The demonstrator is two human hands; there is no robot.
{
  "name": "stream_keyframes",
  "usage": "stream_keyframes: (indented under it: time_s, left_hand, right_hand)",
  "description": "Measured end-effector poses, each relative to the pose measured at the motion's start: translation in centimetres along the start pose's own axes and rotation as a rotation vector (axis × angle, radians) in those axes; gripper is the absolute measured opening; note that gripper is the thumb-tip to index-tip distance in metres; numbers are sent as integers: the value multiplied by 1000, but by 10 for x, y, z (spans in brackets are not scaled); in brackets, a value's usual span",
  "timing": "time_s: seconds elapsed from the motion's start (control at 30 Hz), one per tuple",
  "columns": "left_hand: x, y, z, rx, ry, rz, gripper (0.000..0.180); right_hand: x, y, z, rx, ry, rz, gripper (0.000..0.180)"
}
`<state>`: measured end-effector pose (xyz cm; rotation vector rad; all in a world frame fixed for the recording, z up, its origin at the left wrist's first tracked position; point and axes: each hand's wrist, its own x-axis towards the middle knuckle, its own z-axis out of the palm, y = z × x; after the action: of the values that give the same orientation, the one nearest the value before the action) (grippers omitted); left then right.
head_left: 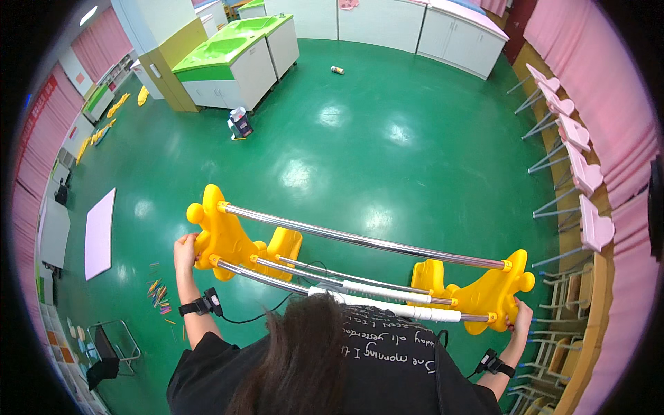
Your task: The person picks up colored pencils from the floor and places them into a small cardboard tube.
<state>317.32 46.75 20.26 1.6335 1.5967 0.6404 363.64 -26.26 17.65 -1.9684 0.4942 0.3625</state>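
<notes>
"Where's the rack (366,239)?"

"Across the person's front, left to right, over the green floor (332,162). Whether it bears on the floor, I can't tell."

"And the hands?"

"The left hand (185,251) is curled on the outer edge of the left yellow panel (227,238). The right hand (521,319) grips the right yellow panel (487,299) at its outer edge — some fingers are hidden."

"Why so wide apart?"

"Probably for balance — a long frame held at both ends should tip less."

"And the metal bars (259,275)?"

"They join the panels, presumably keeping them spaced. White sleeves (387,290) cover part of the nearer ones, perhaps as padding."
</notes>
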Motion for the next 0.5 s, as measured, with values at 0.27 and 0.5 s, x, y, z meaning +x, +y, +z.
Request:
stream_keyframes:
  time_s: [0.27,0.5]
  left_hand:
    - [87,31,69,35,126,-90,33]
    - [198,112,121,90,184,-146,35]
  right_hand:
    - [139,-123,111,-47,-89,-144,44]
    - [201,-258,213,-128,-116,-132,40]
